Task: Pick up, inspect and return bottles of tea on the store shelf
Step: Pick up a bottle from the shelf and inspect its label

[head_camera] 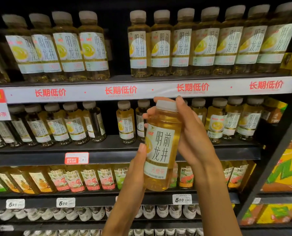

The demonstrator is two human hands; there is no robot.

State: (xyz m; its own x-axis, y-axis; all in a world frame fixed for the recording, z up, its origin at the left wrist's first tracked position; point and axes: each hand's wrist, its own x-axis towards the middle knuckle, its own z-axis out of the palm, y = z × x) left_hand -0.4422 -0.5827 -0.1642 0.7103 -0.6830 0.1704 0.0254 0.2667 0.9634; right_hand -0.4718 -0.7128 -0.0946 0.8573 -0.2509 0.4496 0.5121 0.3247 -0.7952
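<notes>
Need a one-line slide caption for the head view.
Both hands, left hand and right hand, hold a tea bottle upright before stocked shelves.

The single head-worn camera looks straight ahead and slightly down at the store shelf [141,90] from close range, its wide lens bowing the rows of bottles, with both forearms rising from the lower edge into the middle of the view.
</notes>
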